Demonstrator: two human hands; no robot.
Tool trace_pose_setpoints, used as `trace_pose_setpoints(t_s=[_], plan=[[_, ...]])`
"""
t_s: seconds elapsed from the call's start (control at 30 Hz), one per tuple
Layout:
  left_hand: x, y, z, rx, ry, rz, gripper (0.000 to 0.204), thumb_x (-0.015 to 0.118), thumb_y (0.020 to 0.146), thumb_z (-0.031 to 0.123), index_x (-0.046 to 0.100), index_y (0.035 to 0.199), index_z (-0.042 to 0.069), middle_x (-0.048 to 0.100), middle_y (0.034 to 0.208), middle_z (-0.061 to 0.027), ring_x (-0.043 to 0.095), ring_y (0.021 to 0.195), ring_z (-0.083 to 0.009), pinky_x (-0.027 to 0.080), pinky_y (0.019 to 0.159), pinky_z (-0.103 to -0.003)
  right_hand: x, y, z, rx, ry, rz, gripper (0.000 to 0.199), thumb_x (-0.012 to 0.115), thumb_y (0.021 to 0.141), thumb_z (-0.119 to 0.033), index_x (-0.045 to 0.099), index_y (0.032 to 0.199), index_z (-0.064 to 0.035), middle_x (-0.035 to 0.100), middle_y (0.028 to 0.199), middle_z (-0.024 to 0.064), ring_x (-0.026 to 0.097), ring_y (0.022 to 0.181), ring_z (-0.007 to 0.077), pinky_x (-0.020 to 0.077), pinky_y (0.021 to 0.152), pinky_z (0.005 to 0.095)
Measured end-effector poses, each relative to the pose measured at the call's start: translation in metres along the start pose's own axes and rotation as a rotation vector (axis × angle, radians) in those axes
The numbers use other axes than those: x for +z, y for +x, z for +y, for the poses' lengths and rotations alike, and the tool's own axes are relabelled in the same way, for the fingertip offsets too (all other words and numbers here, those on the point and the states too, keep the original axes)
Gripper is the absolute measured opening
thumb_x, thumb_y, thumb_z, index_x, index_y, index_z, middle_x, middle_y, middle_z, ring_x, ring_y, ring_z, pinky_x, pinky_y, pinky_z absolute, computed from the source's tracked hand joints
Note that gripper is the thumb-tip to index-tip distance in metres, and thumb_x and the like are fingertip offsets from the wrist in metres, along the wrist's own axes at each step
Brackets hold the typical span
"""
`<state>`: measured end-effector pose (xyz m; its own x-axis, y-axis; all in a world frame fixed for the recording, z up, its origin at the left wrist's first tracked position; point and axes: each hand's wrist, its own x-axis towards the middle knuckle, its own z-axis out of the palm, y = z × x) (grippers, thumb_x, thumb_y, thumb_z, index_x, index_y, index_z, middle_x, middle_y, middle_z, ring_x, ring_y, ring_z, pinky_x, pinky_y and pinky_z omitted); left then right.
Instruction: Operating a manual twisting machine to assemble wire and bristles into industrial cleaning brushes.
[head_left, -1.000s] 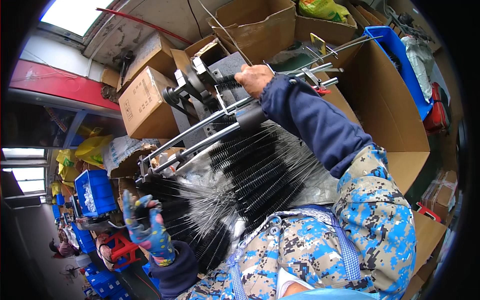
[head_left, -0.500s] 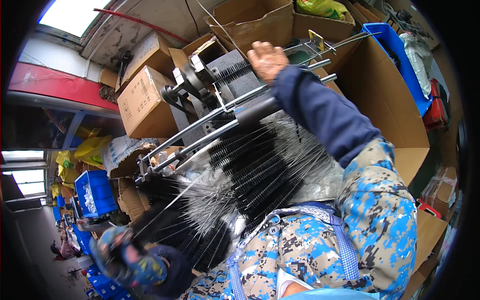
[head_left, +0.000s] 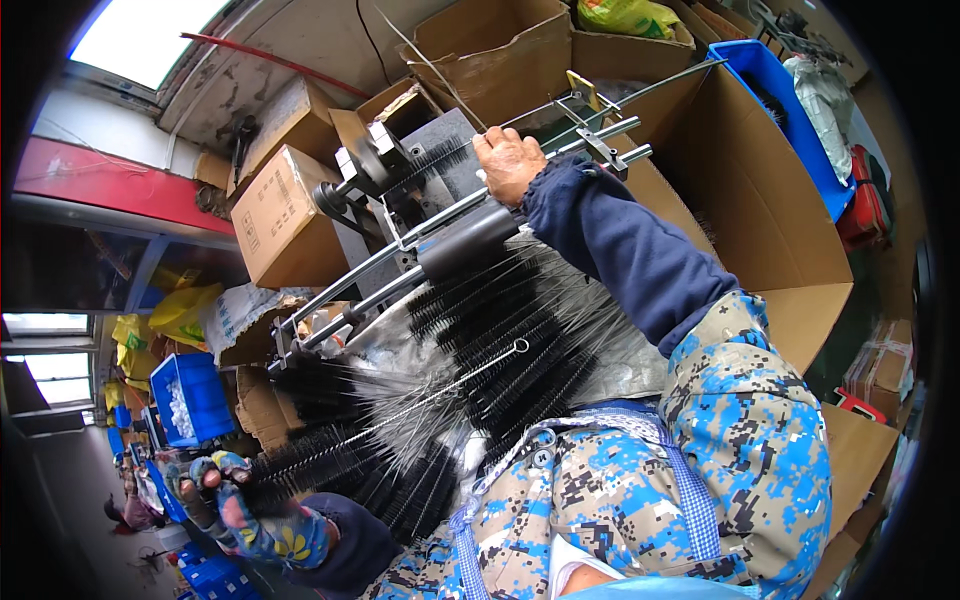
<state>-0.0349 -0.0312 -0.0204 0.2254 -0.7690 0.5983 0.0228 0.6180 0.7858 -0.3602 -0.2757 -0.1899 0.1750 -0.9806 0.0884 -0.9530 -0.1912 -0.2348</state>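
Observation:
My left hand, in a flowered glove, is closed around the bristled end of a long wire brush. The brush's bare twisted stem rises to the right and ends in a small loop above the pile. My bare right hand rests at the machine's steel rods, fingers curled; what lies under them is hidden. Left of it, another black brush lies across the machine's grey block. A dark cylindrical sleeve sits around the lower rod. Under the rods lies a heap of black wire brushes with splayed bare stems.
A large open carton stands to the right, beside a blue bin. Closed and open cardboard boxes crowd behind the machine. On the left is a blue crate with white pieces. A person is far left.
My right hand has come down leftward onto the rods, its spread fingers now curled. The looped stem of the brush in my left hand now shows sharply over the heap; my left hand was blurred before.

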Motion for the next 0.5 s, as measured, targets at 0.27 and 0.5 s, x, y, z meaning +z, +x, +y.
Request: trace_pose_setpoints(t_s=[0.27, 0.5], plan=[[-0.014, -0.006, 0.014, -0.026, -0.019, 0.058, 0.045, 0.051, 0.082, -0.003, 0.044, 0.126, 0.002, 0.049, 0.106, -0.0118, 0.051, 0.086, -0.0212, 0.05, 0.074, -0.034, 0.0, 0.003, -0.059, -0.049, 0.046, -0.037, 0.035, 0.051, 0.079, -0.011, 0.046, 0.113, -0.0025, 0.051, 0.111, 0.0146, 0.05, 0.105, 0.0279, 0.0407, 0.082, 0.0426], [0.002, -0.009, 0.0, -0.07, -0.051, -0.068, 0.05, 0.045, 0.083, -0.003, 0.037, 0.132, 0.006, 0.043, 0.109, -0.0104, 0.047, 0.087, -0.0212, 0.049, 0.073, -0.036, 0.013, 0.006, -0.097, -0.177, 0.065, -0.042, 0.035, 0.051, 0.078, -0.008, 0.046, 0.111, 0.0034, 0.054, 0.107, 0.0168, 0.054, 0.1, 0.0299, 0.0449, 0.078, 0.0428]])
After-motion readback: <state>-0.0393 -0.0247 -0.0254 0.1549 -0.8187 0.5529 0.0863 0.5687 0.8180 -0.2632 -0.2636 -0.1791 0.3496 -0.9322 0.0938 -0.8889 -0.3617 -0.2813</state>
